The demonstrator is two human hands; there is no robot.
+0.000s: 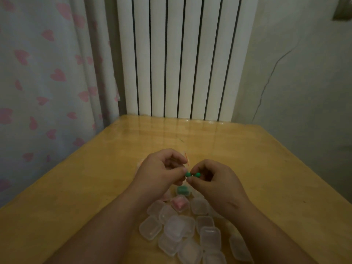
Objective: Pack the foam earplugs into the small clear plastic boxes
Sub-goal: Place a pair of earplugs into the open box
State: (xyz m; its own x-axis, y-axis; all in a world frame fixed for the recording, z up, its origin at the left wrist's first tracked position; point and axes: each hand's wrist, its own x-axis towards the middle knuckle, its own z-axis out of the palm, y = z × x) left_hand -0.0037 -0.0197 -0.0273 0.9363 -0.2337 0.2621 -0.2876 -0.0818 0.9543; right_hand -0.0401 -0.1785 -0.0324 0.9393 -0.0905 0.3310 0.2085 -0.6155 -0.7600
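Two green foam earplugs (192,174) sit pinched between the fingertips of both hands, above the wooden table (95,187). My left hand (162,172) grips the left earplug, and my right hand (215,180) grips the right one. Below the hands lies a heap of several small clear plastic boxes (177,228). One box (183,190) holds green earplugs and another (180,203) holds pink ones. A clear bag with red print (187,159) peeks out behind my left hand, mostly hidden.
A white radiator (182,58) stands behind the table's far edge. A curtain with pink hearts (47,82) hangs at the left, and a plain wall with a thin cable (270,73) is at the right.
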